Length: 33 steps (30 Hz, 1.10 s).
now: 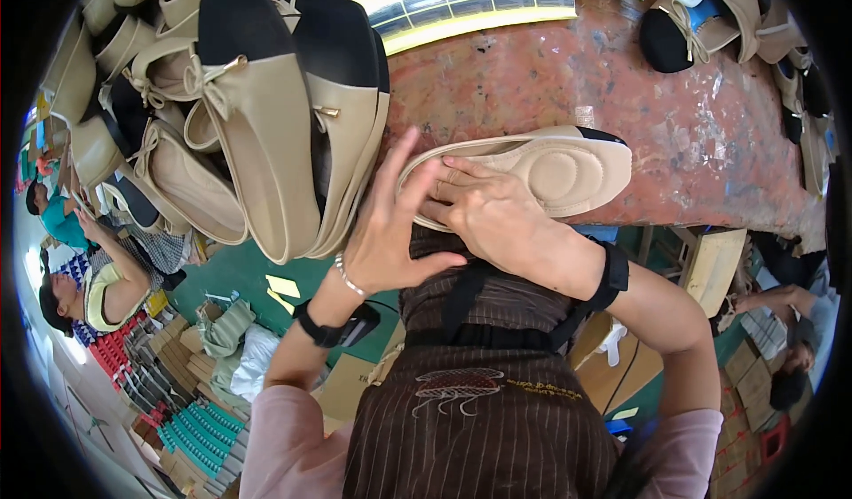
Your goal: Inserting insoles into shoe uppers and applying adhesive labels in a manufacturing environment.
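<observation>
A beige flat shoe (550,166) with a black toe lies on the worn red table (621,82), its padded insole facing up. My right hand (493,215) presses down on the heel end of its insole with the fingers flat. My left hand (390,228) is beside it with fingers spread, touching the heel rim of the same shoe. A pile of beige shoes with black toes and small bows (266,117) lies just left of my left hand.
More beige shoes (710,19) lie at the table's far right. A yellow-edged printed sheet (470,2) lies at the back. Two seated people (98,286) are at the left, with boxes and stacked goods (177,384) on the floor. Another person (790,357) is at the right.
</observation>
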Each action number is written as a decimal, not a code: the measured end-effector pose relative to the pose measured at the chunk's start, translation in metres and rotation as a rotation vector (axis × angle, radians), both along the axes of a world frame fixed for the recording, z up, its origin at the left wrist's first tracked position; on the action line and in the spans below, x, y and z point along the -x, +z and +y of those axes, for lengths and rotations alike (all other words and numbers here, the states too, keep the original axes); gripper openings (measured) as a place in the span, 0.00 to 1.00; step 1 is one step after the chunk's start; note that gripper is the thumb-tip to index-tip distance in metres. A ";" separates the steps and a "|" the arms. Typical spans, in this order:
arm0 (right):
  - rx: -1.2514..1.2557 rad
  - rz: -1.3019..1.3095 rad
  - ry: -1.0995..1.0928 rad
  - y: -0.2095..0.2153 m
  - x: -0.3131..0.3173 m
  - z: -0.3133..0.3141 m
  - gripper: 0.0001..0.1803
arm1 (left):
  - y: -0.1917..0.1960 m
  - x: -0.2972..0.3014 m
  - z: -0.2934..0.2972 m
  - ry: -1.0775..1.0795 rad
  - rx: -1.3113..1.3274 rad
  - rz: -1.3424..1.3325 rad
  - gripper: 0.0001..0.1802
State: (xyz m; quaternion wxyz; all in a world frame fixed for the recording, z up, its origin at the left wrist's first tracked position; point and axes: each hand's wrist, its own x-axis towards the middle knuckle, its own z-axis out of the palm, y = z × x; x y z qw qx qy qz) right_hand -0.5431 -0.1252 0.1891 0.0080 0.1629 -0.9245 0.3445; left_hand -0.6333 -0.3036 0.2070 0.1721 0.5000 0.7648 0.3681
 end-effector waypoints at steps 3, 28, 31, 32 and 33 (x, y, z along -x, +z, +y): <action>-0.161 -0.118 0.002 0.002 -0.003 -0.003 0.23 | 0.058 -0.008 0.017 -0.062 0.330 0.382 0.34; 0.438 -0.031 -0.771 0.061 0.016 0.093 0.23 | 0.037 -0.085 0.078 0.029 0.366 0.391 0.13; 0.078 -0.164 -0.593 0.080 -0.005 0.069 0.19 | 0.038 -0.078 0.078 0.066 0.414 0.386 0.16; -0.024 -0.092 -0.611 0.078 -0.022 0.055 0.17 | 0.030 -0.080 0.076 0.018 0.485 0.387 0.17; -0.114 -0.013 -0.614 0.065 -0.037 0.039 0.15 | 0.019 -0.082 0.072 -0.018 0.570 0.393 0.19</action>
